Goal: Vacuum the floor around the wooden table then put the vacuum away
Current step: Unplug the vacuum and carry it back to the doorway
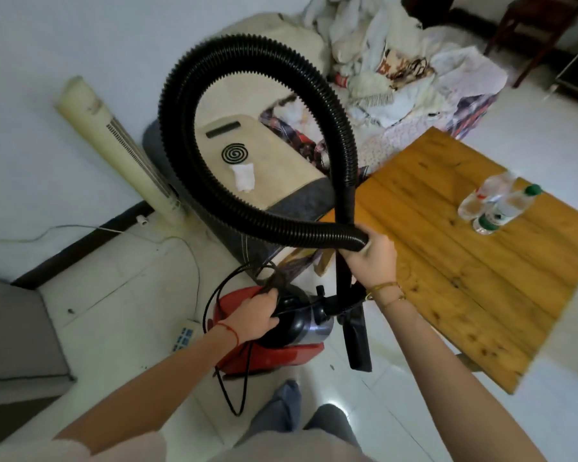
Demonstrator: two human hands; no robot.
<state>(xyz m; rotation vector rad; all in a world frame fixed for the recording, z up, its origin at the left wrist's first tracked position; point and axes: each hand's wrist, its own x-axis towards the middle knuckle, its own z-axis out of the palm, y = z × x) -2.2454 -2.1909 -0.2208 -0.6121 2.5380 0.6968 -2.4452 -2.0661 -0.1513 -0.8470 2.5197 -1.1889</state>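
White tiled floor (121, 295) carrying a wooden table (464, 261) as landmark. Two clear plastic bottles (496, 205) stand on its far right part. Left of the table, a red vacuum (274, 355) and a white remote (185, 335) sit on the floor.

Open tiled floor (121, 295) lies left of the red vacuum (267, 355); a thin white wire (90, 228) and a remote control (184, 335) lie across it. The black power cord (234, 391) loops loose over the tiles in front of the vacuum. The hose (194, 78) arches high, blocking passage toward the beige appliance (281, 168) behind. The wooden table (474, 281) closes off the right side, two bottles (494, 205) standing at its far end. A tower fan (121, 151) leans at the wall.
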